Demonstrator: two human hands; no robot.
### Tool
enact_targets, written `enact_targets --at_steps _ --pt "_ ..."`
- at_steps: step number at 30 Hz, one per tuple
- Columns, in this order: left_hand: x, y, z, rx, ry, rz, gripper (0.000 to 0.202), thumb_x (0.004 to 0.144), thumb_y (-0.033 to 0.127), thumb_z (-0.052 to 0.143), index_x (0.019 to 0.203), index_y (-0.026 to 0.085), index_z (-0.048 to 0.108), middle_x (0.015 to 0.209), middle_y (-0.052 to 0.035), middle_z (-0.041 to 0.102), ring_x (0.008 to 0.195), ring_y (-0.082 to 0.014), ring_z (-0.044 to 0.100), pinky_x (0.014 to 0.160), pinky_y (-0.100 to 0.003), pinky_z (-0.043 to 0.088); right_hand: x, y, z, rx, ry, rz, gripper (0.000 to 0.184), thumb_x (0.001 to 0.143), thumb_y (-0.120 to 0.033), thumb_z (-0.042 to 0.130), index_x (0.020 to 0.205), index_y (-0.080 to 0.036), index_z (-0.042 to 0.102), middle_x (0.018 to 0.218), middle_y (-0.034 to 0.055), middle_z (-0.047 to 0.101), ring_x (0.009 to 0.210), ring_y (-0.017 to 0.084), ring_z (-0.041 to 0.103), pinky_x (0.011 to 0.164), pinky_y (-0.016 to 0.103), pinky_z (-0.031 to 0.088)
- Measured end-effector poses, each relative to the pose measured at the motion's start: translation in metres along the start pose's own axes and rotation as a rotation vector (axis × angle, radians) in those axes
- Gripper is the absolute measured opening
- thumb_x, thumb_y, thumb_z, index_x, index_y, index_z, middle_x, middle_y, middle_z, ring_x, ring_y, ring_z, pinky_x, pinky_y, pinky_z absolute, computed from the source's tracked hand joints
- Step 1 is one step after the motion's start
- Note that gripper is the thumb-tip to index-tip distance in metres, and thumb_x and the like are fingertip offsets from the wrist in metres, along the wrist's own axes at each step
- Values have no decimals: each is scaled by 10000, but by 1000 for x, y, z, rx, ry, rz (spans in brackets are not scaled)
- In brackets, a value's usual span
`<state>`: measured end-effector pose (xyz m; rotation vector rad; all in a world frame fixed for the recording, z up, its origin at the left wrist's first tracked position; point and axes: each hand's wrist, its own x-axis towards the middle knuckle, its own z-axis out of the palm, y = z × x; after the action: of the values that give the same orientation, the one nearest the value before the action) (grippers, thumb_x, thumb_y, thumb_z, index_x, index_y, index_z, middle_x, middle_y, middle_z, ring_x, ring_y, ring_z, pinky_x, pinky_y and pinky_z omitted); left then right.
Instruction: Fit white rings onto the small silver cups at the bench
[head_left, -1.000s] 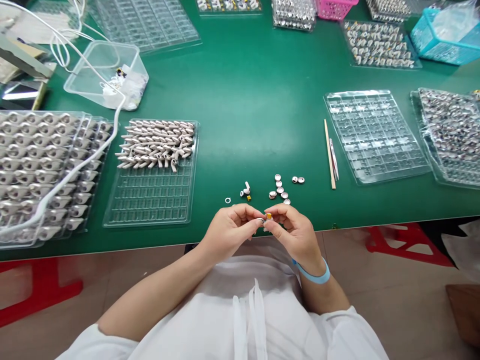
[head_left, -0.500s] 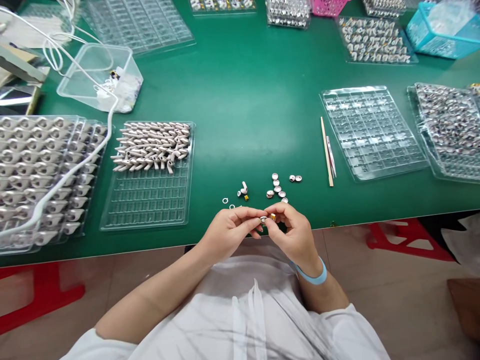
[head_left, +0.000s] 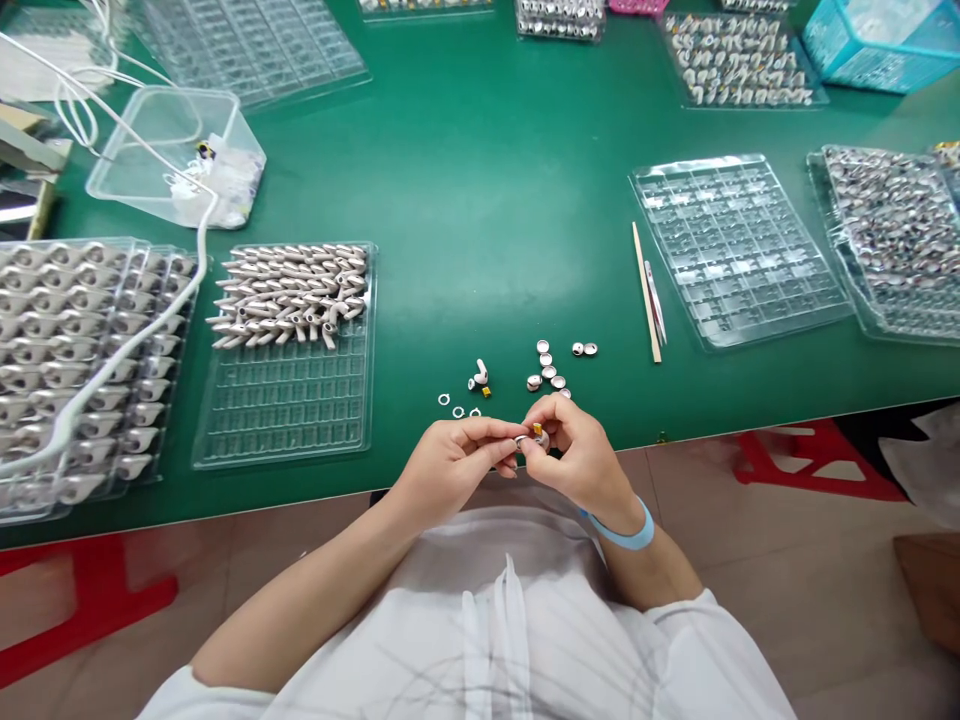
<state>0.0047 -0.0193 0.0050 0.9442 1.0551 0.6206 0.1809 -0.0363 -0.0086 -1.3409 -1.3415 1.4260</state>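
Working at the near edge of a green table, the left hand pinches a tiny silvery-rimmed piece and the right hand pinches a small part with a yellow tab. The 2 hands are close together, fingertips nearly meeting. Just beyond them lie 3 white rings, a white stemmed piece and several round metallic caps.

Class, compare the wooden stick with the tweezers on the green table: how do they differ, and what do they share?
Colour: the wooden stick is pale tan; the tweezers are silvery.
Length: the wooden stick is longer, reaching past the tweezers at both ends.
Shape: the wooden stick is one plain bar; the tweezers appear to have two slim arms.
Shared: both are narrow and lie side by side on the green table.
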Motion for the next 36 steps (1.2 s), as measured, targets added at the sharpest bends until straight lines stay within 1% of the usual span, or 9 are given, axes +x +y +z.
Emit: enact_targets --at_steps 6,14,18,22,24,27,30,33,36 --pt "-2 -2 0 56 -18 46 176 830 239 676 942 155 783 795 -47 754 657 -132 684 677 -233 588 2 2 3 94 -28 -7 145 765 -189 605 824 -222 478 728 -40 535 613 107 495 545 238 418" --pt "-9 3 4 37 37 80 144 828 170 651 890 148 779 759 -32 744 636 -120 689 638 -203 593 1 5 9 127 -11 -44 162 737 -145 587 825 -221 474 802 -25 535 643 106 497 549 240 405" --pt "-13 5 4 29 45 76 135 828 184 665 896 148 776 799 -40 753 654 -130 704 653 -213 601 3 2 10 135 -28 -48 166 731 -141 593 821 -220 478 813 -21 537 654 108 510 553 240 408" --pt "-12 4 1 25 22 70 148 821 231 700 921 154 776 846 -53 767 722 -150 717 697 -230 607 4 5 10 147 -47 -74 162 753 -129 596 824 -223 484 802 -26 535 659 109 511 577 246 427" --pt "-10 5 -1 49 20 68 156 805 252 726 914 153 778 841 -58 772 729 -154 715 690 -223 600 4 6 8 152 -50 -100 151 780 -134 610 845 -224 507 810 -24 543 674 111 518 597 248 444" --pt "-7 10 -2 65 36 73 163 790 267 741 896 149 780 796 -53 771 664 -137 696 641 -208 586 1 7 3 166 -63 -112 123 833 -172 629 923 -227 566 857 -8 586 704 115 556 626 252 486" --pt "-5 14 -2 76 81 108 161 789 271 729 875 142 771 798 -53 769 621 -123 668 586 -201 569 -5 7 -4 171 -81 -105 230 845 -202 665 1063 -236 600 931 15 642 790 137 626 701 272 542" --pt "-4 15 -1 163 133 176 131 799 253 697 841 140 750 766 -45 755 594 -115 642 542 -190 530 -10 8 -10 146 -39 -128 318 836 -218 699 1137 -242 599 980 31 661 877 160 656 766 294 563" --pt "-4 11 1 242 140 247 117 821 233 649 828 142 722 762 -46 746 654 -138 666 595 -209 531 -14 7 -13 70 15 -156 297 850 -247 697 1133 -245 609 975 31 652 865 159 649 760 301 560"
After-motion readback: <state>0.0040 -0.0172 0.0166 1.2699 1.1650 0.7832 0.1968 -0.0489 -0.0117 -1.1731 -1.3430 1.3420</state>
